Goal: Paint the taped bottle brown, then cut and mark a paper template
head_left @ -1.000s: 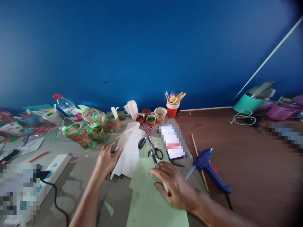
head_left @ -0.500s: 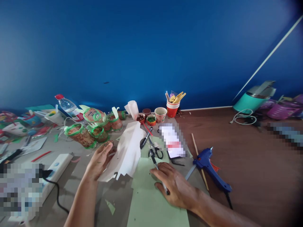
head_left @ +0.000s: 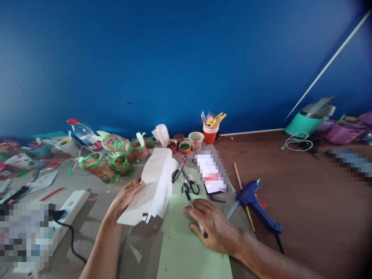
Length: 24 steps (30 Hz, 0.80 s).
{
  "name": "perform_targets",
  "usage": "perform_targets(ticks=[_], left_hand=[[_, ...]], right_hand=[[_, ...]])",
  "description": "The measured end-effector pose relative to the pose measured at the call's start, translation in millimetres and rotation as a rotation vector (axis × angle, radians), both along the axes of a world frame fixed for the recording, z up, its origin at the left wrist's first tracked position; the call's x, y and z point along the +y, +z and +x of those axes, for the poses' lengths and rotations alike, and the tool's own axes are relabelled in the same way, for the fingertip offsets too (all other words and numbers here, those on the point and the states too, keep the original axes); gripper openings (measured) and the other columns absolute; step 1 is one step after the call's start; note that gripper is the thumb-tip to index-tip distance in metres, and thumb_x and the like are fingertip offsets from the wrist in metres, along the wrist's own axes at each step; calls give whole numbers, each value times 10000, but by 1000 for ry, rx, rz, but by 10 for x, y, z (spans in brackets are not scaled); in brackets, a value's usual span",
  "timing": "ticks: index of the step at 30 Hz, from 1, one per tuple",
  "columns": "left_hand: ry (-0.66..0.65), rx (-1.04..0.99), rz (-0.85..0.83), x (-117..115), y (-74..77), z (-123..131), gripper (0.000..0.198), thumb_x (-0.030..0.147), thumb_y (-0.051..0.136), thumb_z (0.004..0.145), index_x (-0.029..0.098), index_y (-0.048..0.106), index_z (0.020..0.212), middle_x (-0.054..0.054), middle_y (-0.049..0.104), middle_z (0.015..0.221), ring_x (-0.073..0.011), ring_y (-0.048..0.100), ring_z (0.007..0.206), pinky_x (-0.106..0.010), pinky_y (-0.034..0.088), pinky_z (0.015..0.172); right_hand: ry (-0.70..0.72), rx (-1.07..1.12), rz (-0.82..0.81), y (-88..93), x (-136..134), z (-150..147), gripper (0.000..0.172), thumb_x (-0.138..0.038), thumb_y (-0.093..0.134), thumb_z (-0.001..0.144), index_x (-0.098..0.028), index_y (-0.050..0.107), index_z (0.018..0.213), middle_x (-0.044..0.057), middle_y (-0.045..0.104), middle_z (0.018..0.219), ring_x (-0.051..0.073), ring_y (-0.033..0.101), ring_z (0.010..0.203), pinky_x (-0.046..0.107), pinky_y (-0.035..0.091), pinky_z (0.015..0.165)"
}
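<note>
My left hand grips the left edge of a folded white paper and holds it lifted and tilted above the grey table. My right hand rests palm down on a pale green sheet, fingers curled round a pen that points away from me. Black scissors and a black marker lie just beyond the pen's tip.
A blue glue gun and a wooden stick lie to the right. Green-rimmed jars, a water bottle, small cups and a red cup of tools stand along the back. A white power strip sits at left.
My left hand has picked the white paper up off the table and drawn its near end toward me and to the left. The right hand has stayed in place with the pen.
</note>
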State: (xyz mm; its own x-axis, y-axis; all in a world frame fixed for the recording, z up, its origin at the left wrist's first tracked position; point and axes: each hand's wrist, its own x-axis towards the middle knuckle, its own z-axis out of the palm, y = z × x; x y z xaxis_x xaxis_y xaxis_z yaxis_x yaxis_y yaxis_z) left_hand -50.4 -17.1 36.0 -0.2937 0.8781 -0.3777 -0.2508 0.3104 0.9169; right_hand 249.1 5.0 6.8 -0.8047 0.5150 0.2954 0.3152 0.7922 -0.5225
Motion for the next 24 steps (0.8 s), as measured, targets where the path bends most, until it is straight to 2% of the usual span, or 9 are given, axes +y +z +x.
perform_targets(ticks=[2, 5, 9, 12, 15, 20, 24], left_hand=[[-34, -22, 27, -16, 61, 41, 349, 295, 822, 589, 155, 659, 864, -4, 692, 620, -146, 609, 429, -199, 436, 376], [-19, -31, 78, -30, 114, 76, 451, 303, 831, 575, 170, 665, 973, -17, 723, 718, -150, 638, 484, -202, 481, 417], [36, -52, 106, -28, 117, 130, 484, 304, 861, 510, 172, 673, 937, -7, 720, 724, -151, 645, 511, -195, 491, 430], [10, -55, 93, -14, 105, 183, 468, 295, 845, 542, 169, 669, 957, -12, 720, 724, -145, 636, 497, -194, 490, 432], [-21, -54, 87, -3, 101, 220, 450, 296, 832, 564, 171, 664, 963, -10, 714, 706, -141, 626, 479, -196, 488, 426], [14, -92, 92, -18, 114, 261, 491, 320, 837, 526, 182, 659, 963, -11, 723, 736, -157, 644, 510, -208, 510, 439], [22, -182, 129, -34, 113, 356, 523, 297, 842, 504, 187, 650, 978, -16, 726, 740, -159, 645, 488, -214, 518, 438]], right_hand=[[0, -7, 9, -1, 1, 1, 369, -96, 590, 781, -180, 538, 1137, 96, 600, 968, 251, 555, 958, 391, 473, 844], [0, -21, 6, 7, 1, 6, 343, -101, 583, 785, -184, 537, 1115, 90, 590, 941, 246, 553, 920, 380, 473, 806], [-2, -22, 4, 28, 1, 7, 329, -95, 569, 783, -180, 543, 1100, 89, 591, 917, 245, 550, 879, 372, 479, 767], [-22, 19, 9, 28, 5, 1, 353, -82, 554, 783, -165, 538, 1126, 98, 602, 914, 252, 558, 879, 390, 490, 769], [-85, 99, 20, 4, 18, 6, 401, -74, 523, 799, -160, 507, 1191, 116, 618, 954, 269, 565, 926, 423, 500, 798], [-191, 225, 54, -35, 46, 27, 438, -102, 484, 835, -178, 444, 1264, 139, 635, 1065, 301, 576, 1020, 470, 505, 854], [-227, 323, -45, -24, 42, 28, 453, -121, 466, 860, -197, 390, 1300, 122, 641, 1082, 253, 620, 986, 397, 538, 829]])
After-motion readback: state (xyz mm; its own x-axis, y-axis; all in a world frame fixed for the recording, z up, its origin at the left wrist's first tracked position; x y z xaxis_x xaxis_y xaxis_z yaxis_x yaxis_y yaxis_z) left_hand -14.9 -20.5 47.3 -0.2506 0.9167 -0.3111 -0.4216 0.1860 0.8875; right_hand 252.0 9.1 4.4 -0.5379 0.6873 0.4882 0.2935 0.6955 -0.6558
